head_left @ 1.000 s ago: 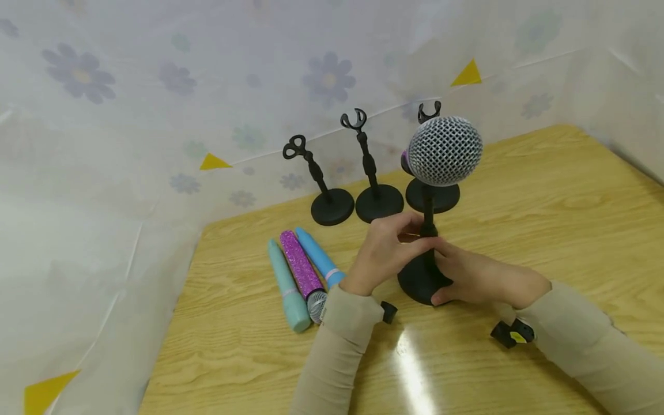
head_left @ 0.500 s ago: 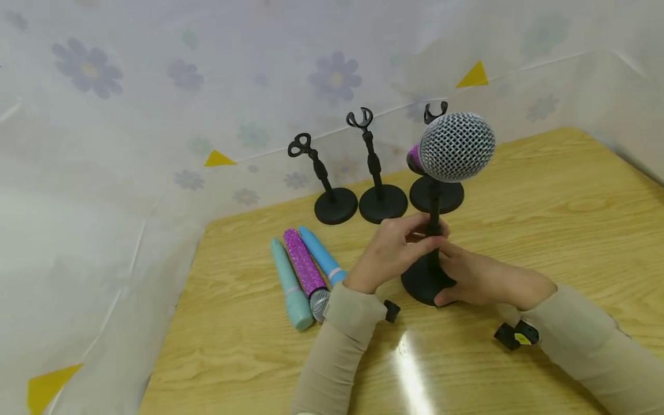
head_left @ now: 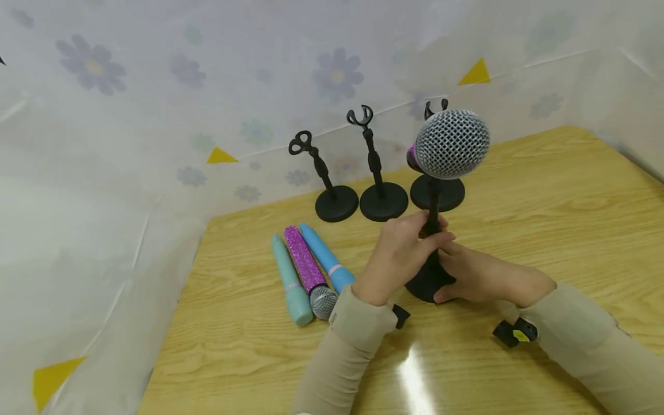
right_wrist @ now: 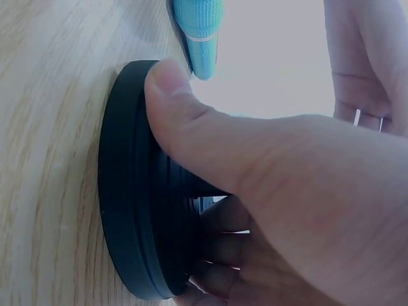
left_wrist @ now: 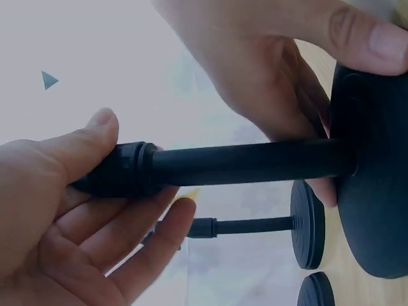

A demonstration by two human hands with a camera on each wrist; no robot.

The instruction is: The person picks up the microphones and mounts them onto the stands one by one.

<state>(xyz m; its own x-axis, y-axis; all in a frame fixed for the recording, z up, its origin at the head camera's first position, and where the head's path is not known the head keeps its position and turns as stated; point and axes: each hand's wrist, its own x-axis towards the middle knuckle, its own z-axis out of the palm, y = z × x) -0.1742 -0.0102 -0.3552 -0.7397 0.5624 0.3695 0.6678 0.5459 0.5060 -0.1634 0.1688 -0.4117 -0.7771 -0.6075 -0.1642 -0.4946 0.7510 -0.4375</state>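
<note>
A black desktop microphone stand (head_left: 433,253) stands upright between both hands, with a silver mesh microphone head (head_left: 452,144) at its top. My left hand (head_left: 396,253) grips the pole; in the left wrist view its thumb and fingers curl round the thicker collar (left_wrist: 131,169). Lower down, my right hand (head_left: 477,275) holds the round base (right_wrist: 143,185), its thumb over the base's edge and its other fingers on the far side. A purple end (head_left: 412,158) shows behind the mesh head; which microphone it belongs to, I cannot tell.
Behind, three more black stands (head_left: 384,202) line the table's back edge, the right one partly hidden by the mesh head. Left of my arms lie a teal microphone (head_left: 291,282), a purple glitter microphone (head_left: 305,259) and a blue microphone (head_left: 327,256). A flowered sheet (head_left: 249,86) hangs behind.
My left hand has turned slightly to the right at the pole, its thumb now reaching further across it. The right hand keeps its hold on the base. The head view has shifted a little.
</note>
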